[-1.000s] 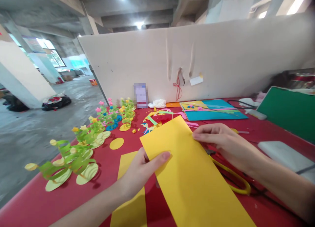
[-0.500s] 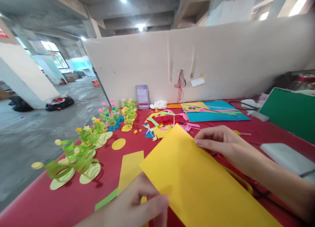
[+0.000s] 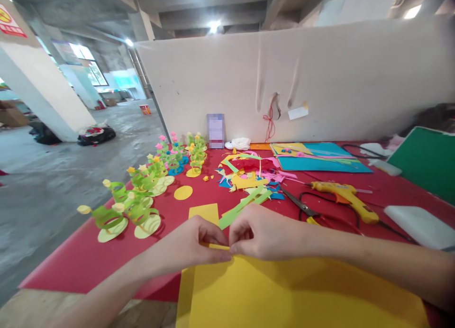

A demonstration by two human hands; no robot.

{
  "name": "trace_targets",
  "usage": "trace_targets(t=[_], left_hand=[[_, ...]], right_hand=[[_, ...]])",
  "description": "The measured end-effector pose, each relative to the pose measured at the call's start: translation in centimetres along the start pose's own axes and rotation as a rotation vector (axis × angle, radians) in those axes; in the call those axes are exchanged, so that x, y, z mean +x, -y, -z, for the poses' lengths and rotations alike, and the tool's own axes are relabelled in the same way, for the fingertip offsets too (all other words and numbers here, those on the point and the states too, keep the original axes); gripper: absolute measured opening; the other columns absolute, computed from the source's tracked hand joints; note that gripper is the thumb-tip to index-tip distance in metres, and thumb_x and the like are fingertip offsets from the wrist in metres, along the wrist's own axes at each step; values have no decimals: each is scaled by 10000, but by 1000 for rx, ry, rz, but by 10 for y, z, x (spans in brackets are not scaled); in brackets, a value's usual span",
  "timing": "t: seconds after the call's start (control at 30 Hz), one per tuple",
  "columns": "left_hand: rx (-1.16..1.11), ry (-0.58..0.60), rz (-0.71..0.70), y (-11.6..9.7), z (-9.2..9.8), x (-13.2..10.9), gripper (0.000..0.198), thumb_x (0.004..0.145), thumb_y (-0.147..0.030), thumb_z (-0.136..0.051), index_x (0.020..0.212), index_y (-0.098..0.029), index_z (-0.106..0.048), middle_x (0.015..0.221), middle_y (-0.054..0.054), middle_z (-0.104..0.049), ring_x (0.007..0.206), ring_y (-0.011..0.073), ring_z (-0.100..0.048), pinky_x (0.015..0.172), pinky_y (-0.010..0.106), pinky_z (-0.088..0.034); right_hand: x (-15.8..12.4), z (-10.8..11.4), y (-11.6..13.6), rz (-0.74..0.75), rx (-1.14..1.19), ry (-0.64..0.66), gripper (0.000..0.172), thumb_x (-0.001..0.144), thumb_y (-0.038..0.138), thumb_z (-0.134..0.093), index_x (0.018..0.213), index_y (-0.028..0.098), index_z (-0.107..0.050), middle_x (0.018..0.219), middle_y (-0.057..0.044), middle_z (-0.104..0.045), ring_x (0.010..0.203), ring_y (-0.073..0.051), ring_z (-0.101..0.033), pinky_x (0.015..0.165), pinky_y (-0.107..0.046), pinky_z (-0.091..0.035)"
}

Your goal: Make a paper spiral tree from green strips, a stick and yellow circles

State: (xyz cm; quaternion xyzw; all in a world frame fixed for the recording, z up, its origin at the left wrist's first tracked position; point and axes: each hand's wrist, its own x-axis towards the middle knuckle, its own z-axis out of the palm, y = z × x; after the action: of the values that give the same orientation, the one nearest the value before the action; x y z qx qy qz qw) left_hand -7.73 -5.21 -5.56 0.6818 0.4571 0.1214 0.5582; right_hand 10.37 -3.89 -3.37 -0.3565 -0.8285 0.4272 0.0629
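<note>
A large sheet of yellow paper (image 3: 295,290) spreads across the front of the red-covered table. My left hand (image 3: 199,240) pinches its far edge, which looks turned up in a narrow fold. Close beside it, almost touching, my right hand (image 3: 263,233) pinches the same edge, thumb and fingers pressed together. Behind the hands lies a smaller piece of yellow paper (image 3: 204,213), partly covered. Light green paper strips (image 3: 241,209) lie just beyond my right hand. The exact fold between the fingertips is partly hidden.
Curled green paper plants (image 3: 110,216) on round bases stand along the left side. Near them lies a yellow paper disc (image 3: 183,192). Paper scraps (image 3: 245,169) are heaped mid-table. Scissors (image 3: 302,205) and a yellow glue gun (image 3: 344,197) lie to the right, before blue sheets (image 3: 323,163).
Both hands have come together at the sheet's far edge. The sheet has dropped lower and turned, uncovering the glue gun, scissors and green strips. The view has shifted slightly.
</note>
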Motion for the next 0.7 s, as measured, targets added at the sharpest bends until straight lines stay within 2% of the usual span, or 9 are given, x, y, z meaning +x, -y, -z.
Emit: trace_targets(t=[0.13, 0.3, 0.4, 0.53, 0.63, 0.7], left_hand=[[47, -31, 31, 5, 0, 0, 224, 664, -349, -643, 699, -133, -689, 613, 5, -643, 518, 85, -482, 492, 180, -319], [58, -139, 84, 8, 5, 1, 250, 663, -375, -638, 708, -136, -694, 632, 22, -660, 540, 105, -514, 502, 186, -341], [43, -156, 91, 11, 16, -2, 225, 678, -358, -628, 707, -143, -690, 691, 42, -685, 610, 135, -571, 556, 197, -394], [104, -186, 96, 16, 31, -8, 246, 689, -393, -619, 710, -158, -687, 705, 47, -692, 635, 155, -592, 560, 204, -399], [140, -174, 115, 16, 34, -7, 220, 685, -387, -628, 710, -176, -684, 697, 29, -692, 624, 146, -591, 539, 187, -386], [152, -174, 125, 16, 32, -6, 222, 688, -394, -622, 701, -181, -682, 691, 24, -692, 621, 146, -593, 534, 184, -385]], right_hand=[[14, -1, -2, 12, -31, 43, 159, 625, 150, -508, 659, 111, -658, 539, 6, -549, 497, -72, -476, 432, -156, -330], [11, 9, -14, 14, -67, 26, 173, 665, 228, -543, 694, 124, -678, 582, 0, -595, 526, -73, -500, 487, -164, -360], [-8, 24, -33, -47, -101, -7, 204, 700, 245, -512, 681, 128, -677, 599, -17, -617, 541, -95, -517, 497, -186, -370], [-48, 48, -66, -154, -217, -74, 209, 723, 256, -503, 677, 164, -685, 619, -23, -638, 565, -125, -540, 532, -225, -380], [-76, 64, -86, -231, -348, -113, 189, 719, 281, -532, 679, 205, -700, 684, -28, -670, 632, -150, -573, 593, -253, -384], [-90, 75, -95, -277, -402, -158, 157, 683, 263, -568, 607, 207, -693, 632, -24, -661, 585, -137, -558, 570, -259, -356]])
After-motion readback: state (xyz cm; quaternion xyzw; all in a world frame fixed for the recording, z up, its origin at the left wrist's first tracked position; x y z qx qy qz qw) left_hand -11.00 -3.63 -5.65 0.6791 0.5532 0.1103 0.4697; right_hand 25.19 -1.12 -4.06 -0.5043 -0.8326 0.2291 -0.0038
